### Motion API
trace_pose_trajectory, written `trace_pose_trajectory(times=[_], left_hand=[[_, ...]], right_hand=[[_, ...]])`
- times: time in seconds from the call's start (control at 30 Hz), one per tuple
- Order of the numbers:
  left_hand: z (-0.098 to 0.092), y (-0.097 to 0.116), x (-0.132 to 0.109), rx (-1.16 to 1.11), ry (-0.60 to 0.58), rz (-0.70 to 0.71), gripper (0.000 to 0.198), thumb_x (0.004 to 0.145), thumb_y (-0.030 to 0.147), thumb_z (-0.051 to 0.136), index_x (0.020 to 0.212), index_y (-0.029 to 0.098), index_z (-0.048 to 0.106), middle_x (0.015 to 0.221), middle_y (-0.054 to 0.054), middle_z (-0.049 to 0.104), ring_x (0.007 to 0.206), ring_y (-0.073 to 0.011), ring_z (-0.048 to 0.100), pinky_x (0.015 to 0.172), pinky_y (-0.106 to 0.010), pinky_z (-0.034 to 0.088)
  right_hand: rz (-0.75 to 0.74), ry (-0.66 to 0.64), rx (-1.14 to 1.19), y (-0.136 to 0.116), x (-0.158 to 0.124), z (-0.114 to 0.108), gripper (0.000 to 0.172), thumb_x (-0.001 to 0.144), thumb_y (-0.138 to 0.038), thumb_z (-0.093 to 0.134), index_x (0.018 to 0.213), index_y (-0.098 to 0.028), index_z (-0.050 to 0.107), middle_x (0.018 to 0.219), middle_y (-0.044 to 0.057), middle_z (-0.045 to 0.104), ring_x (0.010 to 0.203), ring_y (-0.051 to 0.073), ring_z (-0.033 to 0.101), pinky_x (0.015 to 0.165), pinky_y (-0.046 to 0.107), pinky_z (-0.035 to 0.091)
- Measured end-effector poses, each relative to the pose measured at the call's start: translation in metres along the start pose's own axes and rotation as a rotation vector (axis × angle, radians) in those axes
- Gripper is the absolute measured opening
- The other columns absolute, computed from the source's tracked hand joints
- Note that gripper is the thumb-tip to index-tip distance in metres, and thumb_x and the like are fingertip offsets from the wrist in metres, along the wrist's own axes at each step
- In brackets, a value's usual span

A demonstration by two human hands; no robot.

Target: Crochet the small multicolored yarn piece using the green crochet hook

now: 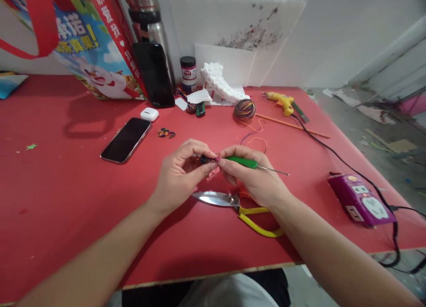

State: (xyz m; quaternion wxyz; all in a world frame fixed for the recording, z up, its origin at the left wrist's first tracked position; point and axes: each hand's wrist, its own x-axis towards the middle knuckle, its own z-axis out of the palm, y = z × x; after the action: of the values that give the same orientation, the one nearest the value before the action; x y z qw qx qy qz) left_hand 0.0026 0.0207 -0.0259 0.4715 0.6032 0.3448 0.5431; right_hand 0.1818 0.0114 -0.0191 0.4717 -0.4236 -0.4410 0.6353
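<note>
Between the fingertips of my left hand is a small dark multicoloured crochet piece. My right hand pinches the other end of it, closed, and also keeps a crochet hook with a green handle in its grip. The hook's thin metal shaft points to the right, away from the crochet piece. Scissors with yellow handles lie on the table below both hands, partly covered by my right hand. Thread trails on the table behind my right hand, near a ball of multicoloured yarn.
On the red table lie a phone, a white earbud case and a small crocheted piece. A yellow glue gun and an orange stick are at the back right. A purple power socket box with cables stands at right.
</note>
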Motion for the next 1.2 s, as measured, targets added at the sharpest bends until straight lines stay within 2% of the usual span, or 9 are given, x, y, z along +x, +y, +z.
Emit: trace_pose_trajectory(times=[0.2,0.33,0.43,0.5,0.63,0.73,0.87,1.07,1.2], left_hand=[[0.001,0.001,-0.001,-0.008,-0.014,-0.065,0.013,0.081,0.025,0.090,0.086,0.021,0.079,0.092,-0.003,0.066,0.078,-0.0164,0.070,0.069,-0.028,0.062],[0.002,0.001,-0.002,-0.026,0.008,-0.096,0.010,0.082,0.022,0.089,0.087,0.022,0.080,0.091,-0.002,0.069,0.078,-0.0146,0.070,0.073,-0.027,0.062],[0.001,-0.001,-0.002,-0.058,0.034,-0.130,0.012,0.079,0.020,0.089,0.086,0.023,0.080,0.090,-0.002,0.073,0.085,-0.0161,0.073,0.078,-0.027,0.062],[0.001,-0.001,-0.002,-0.088,0.032,-0.179,0.013,0.078,0.020,0.090,0.087,0.023,0.080,0.090,-0.002,0.075,0.083,-0.0165,0.073,0.076,-0.028,0.062],[0.002,0.001,-0.003,-0.125,0.011,-0.264,0.017,0.077,0.024,0.091,0.086,0.022,0.078,0.088,-0.002,0.075,0.075,-0.0161,0.071,0.068,-0.028,0.061],[0.004,0.001,-0.004,-0.112,0.002,-0.294,0.021,0.073,0.022,0.093,0.084,0.021,0.075,0.083,0.000,0.073,0.073,-0.0146,0.069,0.069,-0.027,0.060],[0.004,0.000,-0.003,-0.018,-0.020,-0.267,0.017,0.074,0.016,0.089,0.081,0.020,0.074,0.082,0.000,0.073,0.075,-0.0134,0.069,0.074,-0.026,0.059],[0.005,0.000,-0.003,-0.087,-0.030,-0.313,0.019,0.074,0.022,0.089,0.082,0.019,0.073,0.083,-0.001,0.074,0.072,-0.0149,0.071,0.070,-0.028,0.062],[0.004,-0.002,-0.003,-0.090,0.015,-0.322,0.022,0.070,0.021,0.092,0.082,0.020,0.073,0.084,-0.001,0.074,0.077,-0.0161,0.072,0.071,-0.028,0.063]], right_hand=[[0.060,-0.048,0.039,0.006,-0.001,-0.001,0.029,0.083,-0.044,0.086,0.090,-0.020,0.072,0.053,-0.007,0.056,0.044,0.009,0.042,0.040,0.021,0.040],[0.042,-0.059,0.009,0.000,-0.001,-0.006,0.026,0.083,-0.041,0.086,0.092,-0.019,0.074,0.058,-0.006,0.058,0.050,0.009,0.047,0.045,0.021,0.039],[0.011,-0.020,-0.011,-0.003,0.001,-0.012,0.024,0.082,-0.035,0.086,0.096,-0.018,0.077,0.066,-0.004,0.064,0.054,0.008,0.051,0.050,0.022,0.040],[-0.016,0.010,0.015,-0.003,0.002,-0.014,0.022,0.084,-0.035,0.084,0.096,-0.018,0.077,0.071,-0.003,0.066,0.054,0.008,0.052,0.052,0.023,0.041],[-0.028,-0.003,-0.018,-0.003,0.002,-0.013,0.025,0.087,-0.042,0.083,0.094,-0.018,0.077,0.072,-0.002,0.066,0.056,0.009,0.052,0.053,0.024,0.041],[-0.060,-0.017,-0.130,-0.007,0.000,-0.008,0.019,0.084,-0.034,0.085,0.089,-0.018,0.077,0.070,-0.003,0.066,0.058,0.009,0.051,0.056,0.025,0.041],[-0.108,0.002,-0.191,-0.011,-0.001,-0.007,0.014,0.081,-0.028,0.083,0.079,-0.017,0.074,0.075,0.000,0.070,0.062,0.010,0.054,0.059,0.026,0.042],[-0.122,0.027,-0.046,-0.007,-0.001,-0.013,0.019,0.084,-0.034,0.087,0.085,-0.019,0.076,0.066,-0.005,0.061,0.054,0.007,0.044,0.052,0.024,0.036],[-0.179,0.083,-0.006,-0.006,-0.002,-0.016,0.018,0.086,-0.035,0.088,0.088,-0.022,0.076,0.065,-0.005,0.059,0.053,0.008,0.044,0.050,0.024,0.034]])
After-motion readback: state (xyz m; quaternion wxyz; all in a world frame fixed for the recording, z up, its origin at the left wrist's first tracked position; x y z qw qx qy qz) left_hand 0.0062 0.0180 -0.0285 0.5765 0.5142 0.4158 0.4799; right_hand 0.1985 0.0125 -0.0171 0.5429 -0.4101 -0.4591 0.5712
